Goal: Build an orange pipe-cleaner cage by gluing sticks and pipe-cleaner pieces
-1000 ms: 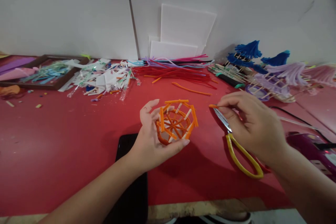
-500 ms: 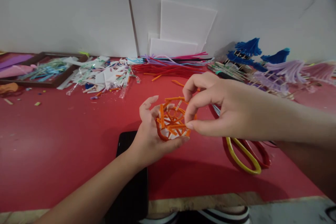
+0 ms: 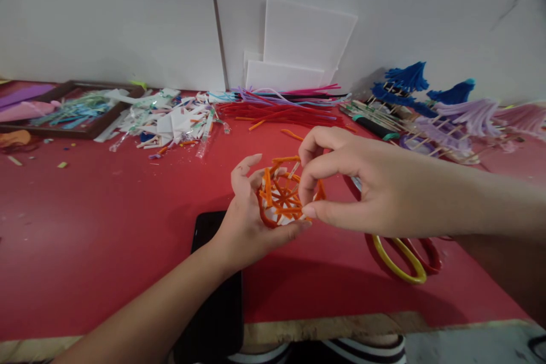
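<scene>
Orange pipe cleaners and pale sticks form a small round frame (image 3: 284,196), with a star of spokes inside and a white base. My left hand (image 3: 251,210) is curled around its left and near sides, holding it above the table. At its right side, my right hand (image 3: 330,179) pinches an orange pipe cleaner piece (image 3: 290,211) of the frame between thumb and forefinger. The far right part of the frame is hidden behind the right fingers. Below the right hand lie scissors (image 3: 401,261) with yellow and red handles, their blades mostly covered.
A black phone (image 3: 217,307) lies under my left forearm. Red and purple pipe cleaners (image 3: 281,111) line the back, beside paper and plastic scraps (image 3: 179,122). A brown frame (image 3: 83,128) is at left. Blue and lilac fringed pieces on sticks (image 3: 464,111) stand right.
The view has shifted slightly, moving the scene a little. My right fingers have moved slightly at the frame's near right edge; both hands keep their hold.
</scene>
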`<act>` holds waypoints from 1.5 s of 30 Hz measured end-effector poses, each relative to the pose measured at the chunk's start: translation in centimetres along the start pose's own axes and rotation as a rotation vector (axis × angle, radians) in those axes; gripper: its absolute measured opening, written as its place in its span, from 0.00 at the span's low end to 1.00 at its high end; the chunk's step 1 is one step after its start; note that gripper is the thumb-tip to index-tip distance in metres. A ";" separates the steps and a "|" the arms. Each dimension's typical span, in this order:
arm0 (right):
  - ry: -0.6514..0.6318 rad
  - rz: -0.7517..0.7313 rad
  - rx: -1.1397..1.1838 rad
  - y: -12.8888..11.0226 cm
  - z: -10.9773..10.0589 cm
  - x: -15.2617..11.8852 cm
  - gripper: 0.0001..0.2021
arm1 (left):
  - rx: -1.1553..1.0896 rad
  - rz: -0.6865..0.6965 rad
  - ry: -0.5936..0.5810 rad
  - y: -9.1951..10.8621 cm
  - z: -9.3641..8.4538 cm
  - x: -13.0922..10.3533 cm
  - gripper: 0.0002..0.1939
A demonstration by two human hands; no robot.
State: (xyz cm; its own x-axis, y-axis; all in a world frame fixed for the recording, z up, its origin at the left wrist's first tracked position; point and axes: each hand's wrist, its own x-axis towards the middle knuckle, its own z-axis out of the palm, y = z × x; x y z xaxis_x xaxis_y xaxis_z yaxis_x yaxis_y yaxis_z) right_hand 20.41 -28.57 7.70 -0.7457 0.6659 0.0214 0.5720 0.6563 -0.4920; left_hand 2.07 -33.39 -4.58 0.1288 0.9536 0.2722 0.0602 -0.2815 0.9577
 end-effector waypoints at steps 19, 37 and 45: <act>-0.099 -0.128 -0.014 -0.4 -0.4 1.6 0.06 | -0.042 -0.006 -0.019 0.3 0.0 0.0 0.46; 0.019 -0.132 -0.030 -0.1 -0.8 0.9 0.09 | -0.062 -0.006 -0.011 0.3 0.2 0.0 0.47; 0.193 -0.354 -0.025 3.5 1.3 -2.5 0.10 | -0.064 0.033 -0.014 0.1 0.2 -0.1 0.46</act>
State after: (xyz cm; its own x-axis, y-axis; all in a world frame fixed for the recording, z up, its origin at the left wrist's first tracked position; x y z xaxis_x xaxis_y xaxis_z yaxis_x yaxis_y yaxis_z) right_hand 23.82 -28.38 4.75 -0.8215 0.4497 0.3505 0.3007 0.8640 -0.4038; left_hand 2.24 -33.50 -4.55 0.1436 0.9422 0.3028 -0.0076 -0.3049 0.9523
